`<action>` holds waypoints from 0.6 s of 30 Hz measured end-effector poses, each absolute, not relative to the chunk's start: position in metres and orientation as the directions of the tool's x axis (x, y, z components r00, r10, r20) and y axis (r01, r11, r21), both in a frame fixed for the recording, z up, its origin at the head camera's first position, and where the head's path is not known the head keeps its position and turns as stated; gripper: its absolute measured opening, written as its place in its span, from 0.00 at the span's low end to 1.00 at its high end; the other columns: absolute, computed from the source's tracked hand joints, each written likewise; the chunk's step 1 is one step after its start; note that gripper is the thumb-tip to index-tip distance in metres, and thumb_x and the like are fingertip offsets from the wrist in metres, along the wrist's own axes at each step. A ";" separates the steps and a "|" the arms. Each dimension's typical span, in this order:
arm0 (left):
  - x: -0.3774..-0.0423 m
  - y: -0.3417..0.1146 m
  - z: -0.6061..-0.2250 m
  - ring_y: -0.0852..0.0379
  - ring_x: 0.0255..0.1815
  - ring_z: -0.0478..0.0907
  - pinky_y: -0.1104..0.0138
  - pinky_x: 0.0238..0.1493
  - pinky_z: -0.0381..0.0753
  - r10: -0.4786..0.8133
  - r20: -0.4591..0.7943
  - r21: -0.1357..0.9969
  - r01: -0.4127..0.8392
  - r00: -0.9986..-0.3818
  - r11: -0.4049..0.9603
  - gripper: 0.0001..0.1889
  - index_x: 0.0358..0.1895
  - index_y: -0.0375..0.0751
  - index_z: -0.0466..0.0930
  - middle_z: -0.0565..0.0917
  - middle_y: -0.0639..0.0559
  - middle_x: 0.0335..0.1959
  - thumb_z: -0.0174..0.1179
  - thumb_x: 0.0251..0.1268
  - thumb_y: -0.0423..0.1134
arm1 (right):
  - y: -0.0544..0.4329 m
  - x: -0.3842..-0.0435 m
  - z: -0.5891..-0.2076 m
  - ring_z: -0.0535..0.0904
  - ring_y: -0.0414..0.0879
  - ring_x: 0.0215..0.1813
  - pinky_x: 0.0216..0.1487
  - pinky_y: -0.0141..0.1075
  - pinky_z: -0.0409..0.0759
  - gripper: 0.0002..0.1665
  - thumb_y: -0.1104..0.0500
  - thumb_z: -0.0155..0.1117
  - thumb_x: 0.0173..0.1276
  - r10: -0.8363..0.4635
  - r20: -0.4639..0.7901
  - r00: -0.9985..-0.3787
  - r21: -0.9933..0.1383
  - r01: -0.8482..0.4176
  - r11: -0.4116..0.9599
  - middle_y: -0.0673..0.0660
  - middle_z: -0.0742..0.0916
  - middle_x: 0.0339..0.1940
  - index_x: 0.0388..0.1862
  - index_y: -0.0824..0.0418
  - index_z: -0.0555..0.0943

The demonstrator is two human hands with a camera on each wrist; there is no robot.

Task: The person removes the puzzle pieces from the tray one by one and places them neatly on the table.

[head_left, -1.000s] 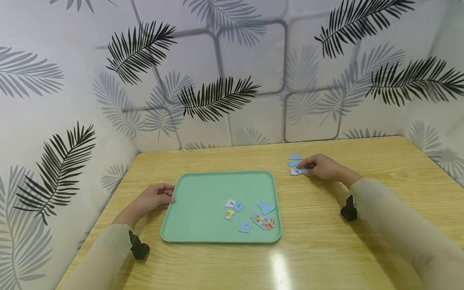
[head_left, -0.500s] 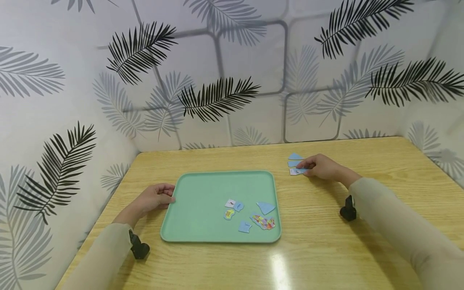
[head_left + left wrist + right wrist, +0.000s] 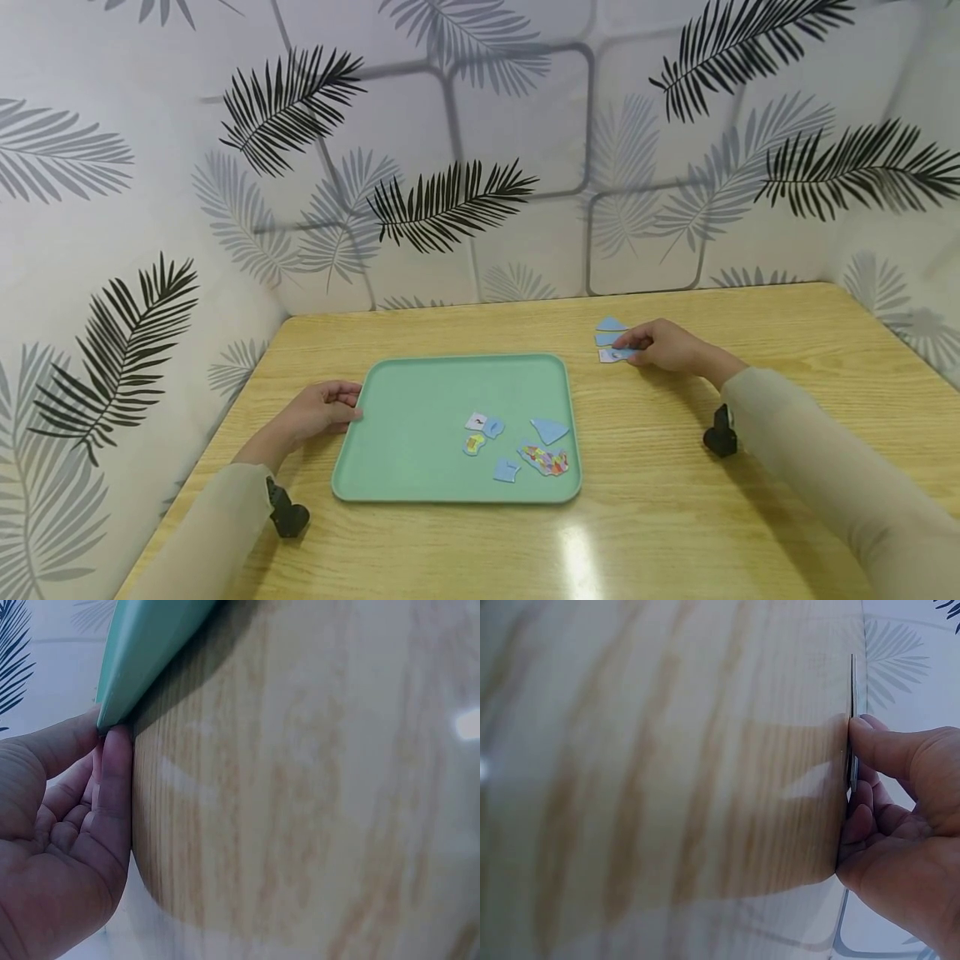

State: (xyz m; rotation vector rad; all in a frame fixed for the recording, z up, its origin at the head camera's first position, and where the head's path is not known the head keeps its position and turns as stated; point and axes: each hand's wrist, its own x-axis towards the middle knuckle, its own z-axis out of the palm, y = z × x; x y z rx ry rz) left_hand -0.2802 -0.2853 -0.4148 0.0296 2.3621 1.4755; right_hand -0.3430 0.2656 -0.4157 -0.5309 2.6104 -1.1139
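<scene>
My left hand grips the left rim of the green tray; in the left wrist view the thumb lies over the tray's edge and fingers are underneath. On the tray's right half lie several puzzle pieces: a blue corner piece, a multicoloured piece, a small blue one and a yellow one. Right of the tray, my right hand pinches a blue and white puzzle piece at its right end. Its thin edge shows in the right wrist view.
Two more blue pieces lie just behind the held one, a plain strip and a triangular piece. The wooden table ends at a wall covered with leaf-patterned sheeting.
</scene>
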 end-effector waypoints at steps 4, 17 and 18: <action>-0.280 -0.286 -0.415 0.55 0.43 0.75 0.64 0.45 0.80 0.204 -0.283 0.874 -0.164 -0.937 0.458 0.28 0.66 0.27 0.65 0.74 0.44 0.46 0.62 0.66 0.31 | 0.265 -0.342 -0.415 0.72 0.51 0.50 0.49 0.40 0.71 0.17 0.68 0.61 0.69 -0.421 -0.085 -0.903 -0.728 -0.232 0.645 0.65 0.82 0.54 0.56 0.69 0.80; -0.279 -0.287 -0.415 0.55 0.42 0.75 0.64 0.44 0.80 0.201 -0.281 0.873 -0.163 -0.938 0.460 0.28 0.66 0.27 0.66 0.75 0.44 0.45 0.62 0.65 0.31 | 0.264 -0.342 -0.416 0.72 0.50 0.47 0.47 0.38 0.72 0.17 0.68 0.62 0.68 -0.420 -0.078 -0.904 -0.733 -0.233 0.639 0.64 0.82 0.53 0.56 0.69 0.80; -0.279 -0.287 -0.415 0.55 0.42 0.75 0.64 0.44 0.80 0.201 -0.282 0.872 -0.163 -0.938 0.461 0.28 0.66 0.27 0.66 0.75 0.44 0.45 0.62 0.65 0.31 | 0.264 -0.342 -0.416 0.72 0.50 0.47 0.46 0.38 0.72 0.17 0.68 0.62 0.68 -0.419 -0.076 -0.905 -0.734 -0.234 0.638 0.64 0.82 0.53 0.56 0.69 0.80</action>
